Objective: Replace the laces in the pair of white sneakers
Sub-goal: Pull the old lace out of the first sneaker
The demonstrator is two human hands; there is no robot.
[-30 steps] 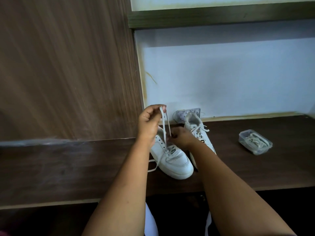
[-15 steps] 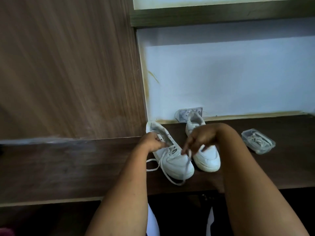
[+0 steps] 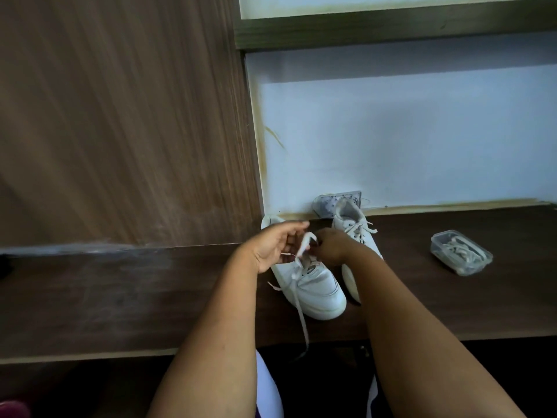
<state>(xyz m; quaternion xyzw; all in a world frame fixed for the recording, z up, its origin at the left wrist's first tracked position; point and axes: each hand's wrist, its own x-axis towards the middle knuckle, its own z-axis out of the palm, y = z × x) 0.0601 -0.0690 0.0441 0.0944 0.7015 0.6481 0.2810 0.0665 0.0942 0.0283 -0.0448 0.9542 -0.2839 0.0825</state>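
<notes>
On dark wood shelf, near sneaker: my L hand & R hand both pinch lace over eyelets; best keep lace flat, pull evenly, no twist.

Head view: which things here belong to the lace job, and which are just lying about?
In the job:
near sneaker
far sneaker
lace, held by left hand and right hand
clear tub of laces

Lying about:
patterned object by the wall
</notes>
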